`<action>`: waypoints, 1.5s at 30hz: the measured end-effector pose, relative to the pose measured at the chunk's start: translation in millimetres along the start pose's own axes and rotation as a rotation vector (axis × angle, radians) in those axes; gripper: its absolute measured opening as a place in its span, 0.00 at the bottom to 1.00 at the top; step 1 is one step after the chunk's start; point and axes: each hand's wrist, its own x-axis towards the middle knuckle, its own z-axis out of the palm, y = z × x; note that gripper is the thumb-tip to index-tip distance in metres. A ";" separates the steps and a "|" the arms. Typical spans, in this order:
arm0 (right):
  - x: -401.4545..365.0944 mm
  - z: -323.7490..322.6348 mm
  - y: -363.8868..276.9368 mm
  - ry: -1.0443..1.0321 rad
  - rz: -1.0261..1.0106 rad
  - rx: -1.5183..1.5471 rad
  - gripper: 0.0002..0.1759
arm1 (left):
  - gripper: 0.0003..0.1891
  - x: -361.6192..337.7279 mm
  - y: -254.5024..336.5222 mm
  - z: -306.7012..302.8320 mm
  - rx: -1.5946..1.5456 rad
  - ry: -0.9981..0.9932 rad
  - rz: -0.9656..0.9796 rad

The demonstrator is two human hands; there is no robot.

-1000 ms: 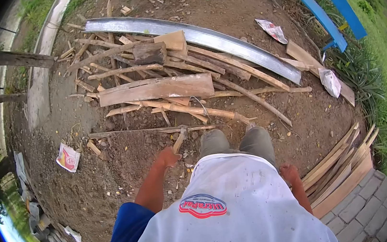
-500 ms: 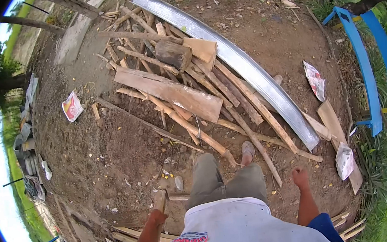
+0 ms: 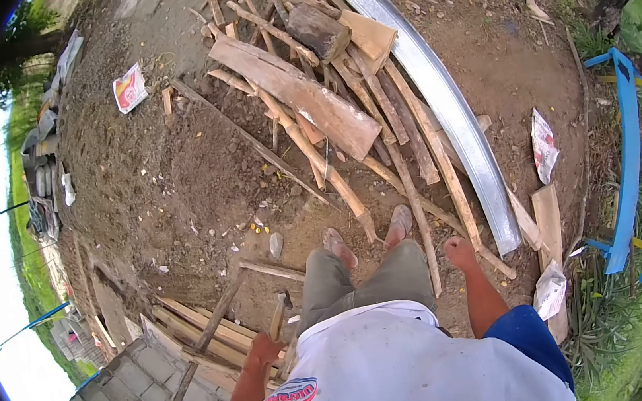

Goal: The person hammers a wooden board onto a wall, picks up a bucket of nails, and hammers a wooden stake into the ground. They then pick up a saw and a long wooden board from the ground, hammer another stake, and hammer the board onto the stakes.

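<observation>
Low at the left, my left hand [image 3: 263, 355] is closed round a short wooden-handled tool [image 3: 278, 318] that looks like a hammer, its dark head away from me. My right hand [image 3: 459, 251] is a closed fist at the right; whether anything is inside cannot be seen. Beyond that hand lie a long pole [image 3: 422, 224] and the lower end of a shiny metal channel [image 3: 464, 127]. A wide board [image 3: 296, 95] and a short log [image 3: 319, 31] rest on the pile of sticks. Neither hand touches the pile.
Both feet stand by a crooked branch [image 3: 339, 186]. Planks [image 3: 229, 332] and a block wall [image 3: 132, 392] are at the lower left. A blue bench-like frame [image 3: 627, 163], a loose board [image 3: 547, 213] and a crumpled bag [image 3: 549, 290] are at the right.
The view has shifted, showing more block wall and planks at the lower left. Both feet are now visible. My right fist appears farther forward; my left hand still holds the tool.
</observation>
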 end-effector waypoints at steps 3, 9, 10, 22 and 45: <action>6.0 13.8 -34.5 -0.103 -0.003 -0.111 0.10 | 0.19 20.7 1.7 17.2 0.040 0.021 0.131; 75.7 44.2 -59.1 -0.261 0.037 -0.291 0.12 | 0.27 40.1 45.5 29.3 -0.562 0.236 0.090; 93.9 53.5 -70.3 -0.241 0.056 -0.270 0.14 | 0.28 58.7 43.3 40.1 -0.545 0.257 0.142; 409.8 285.8 -145.1 0.058 0.158 0.609 0.37 | 0.28 177.9 37.3 109.3 -0.600 0.166 0.050; 234.8 416.6 -247.7 -0.102 -0.103 0.479 0.31 | 0.28 199.1 10.2 66.0 -0.656 -0.152 -0.099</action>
